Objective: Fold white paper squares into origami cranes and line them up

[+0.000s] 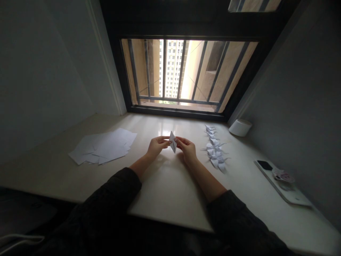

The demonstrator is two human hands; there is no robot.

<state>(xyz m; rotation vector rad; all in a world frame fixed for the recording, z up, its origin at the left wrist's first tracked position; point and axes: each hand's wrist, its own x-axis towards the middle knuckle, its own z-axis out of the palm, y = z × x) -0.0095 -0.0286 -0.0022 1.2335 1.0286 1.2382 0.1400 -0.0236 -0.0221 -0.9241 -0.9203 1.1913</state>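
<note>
Between both hands, above the middle of the white counter (170, 192), is a small diamond-shaped piece of folded white paper (173, 143), held upright with a dark slit down its lower part. My left hand (157, 145) pinches its left side, thumb toward me and fingers behind. From the right, my right hand (187, 147) grips the opposite side with thumb and fingertips. A row of folded paper cranes (214, 151) lies to the right of my right hand. Off to the left, loose white paper sheets (109, 144) are spread in an overlapping pile.
At the far right, a phone (282, 183) with a round grip lies near the wall. A white cylindrical object (240, 127) stands by the window corner. The barred window (186, 74) has a dark frame and rises behind the counter. The counter's front edge runs close to my body.
</note>
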